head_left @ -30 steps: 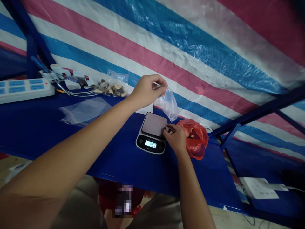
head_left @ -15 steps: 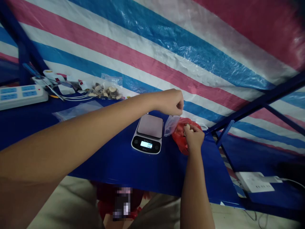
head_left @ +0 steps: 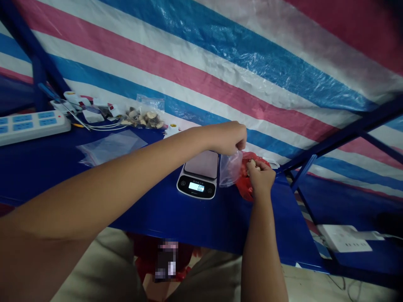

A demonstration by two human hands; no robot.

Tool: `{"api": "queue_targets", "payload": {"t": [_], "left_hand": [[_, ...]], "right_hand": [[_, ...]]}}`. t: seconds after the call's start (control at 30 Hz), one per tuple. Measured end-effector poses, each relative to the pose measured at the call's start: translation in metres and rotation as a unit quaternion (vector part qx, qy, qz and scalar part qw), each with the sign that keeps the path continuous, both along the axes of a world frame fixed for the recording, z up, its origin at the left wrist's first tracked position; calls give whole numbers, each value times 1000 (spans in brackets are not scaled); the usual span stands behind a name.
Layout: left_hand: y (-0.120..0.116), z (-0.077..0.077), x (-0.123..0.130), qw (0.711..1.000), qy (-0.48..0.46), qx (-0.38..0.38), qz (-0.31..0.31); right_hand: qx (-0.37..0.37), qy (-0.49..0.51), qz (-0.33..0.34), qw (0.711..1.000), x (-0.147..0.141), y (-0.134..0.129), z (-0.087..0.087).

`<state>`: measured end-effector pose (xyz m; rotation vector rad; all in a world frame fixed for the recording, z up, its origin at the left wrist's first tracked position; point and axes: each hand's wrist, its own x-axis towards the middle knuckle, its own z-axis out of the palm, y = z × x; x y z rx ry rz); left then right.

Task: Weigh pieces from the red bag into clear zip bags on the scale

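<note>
My left hand [head_left: 232, 137] is closed on the top of a clear plastic bag [head_left: 229, 170] that hangs between the scale and a red plastic bag. The red bag [head_left: 244, 186] lies open at the right of the table. Over it, my right hand [head_left: 260, 174] pinches small pale pieces [head_left: 252, 165] that look like dried mushroom slices. A kitchen scale [head_left: 201, 165] stands left of the clear bag, its plate bare and its display reading 0.0. My left forearm passes over the scale's far side.
A bag of dried slices [head_left: 145, 117] lies at the back left, with flat clear bags [head_left: 111, 144] in front. Plugs and cables sit beside a power strip [head_left: 34, 123]. Another power strip [head_left: 344, 238] is at the lower right. A striped sheet [head_left: 201, 67] hangs behind the blue table [head_left: 176, 218].
The view has shifted slightly. The clear bag now hangs more spread out below my left hand, beside the red bag. My right hand is still over the red bag with pale pieces.
</note>
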<state>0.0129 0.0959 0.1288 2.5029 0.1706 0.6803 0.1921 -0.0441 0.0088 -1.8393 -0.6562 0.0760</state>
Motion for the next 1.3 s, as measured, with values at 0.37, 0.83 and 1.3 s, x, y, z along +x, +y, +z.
{"api": "queue_targets", "payload": {"t": [0.37, 0.83, 1.3], "left_hand": [[-15, 8, -7, 999, 35, 18, -21], [22, -29, -51, 972, -73, -142, 170], [-6, -66, -75, 973, 219, 60, 34]], "right_hand": [[-15, -22, 9, 1000, -2, 0, 1], [34, 31, 44, 998, -3, -1, 4], [68, 133, 140, 979, -22, 2, 12]]}}
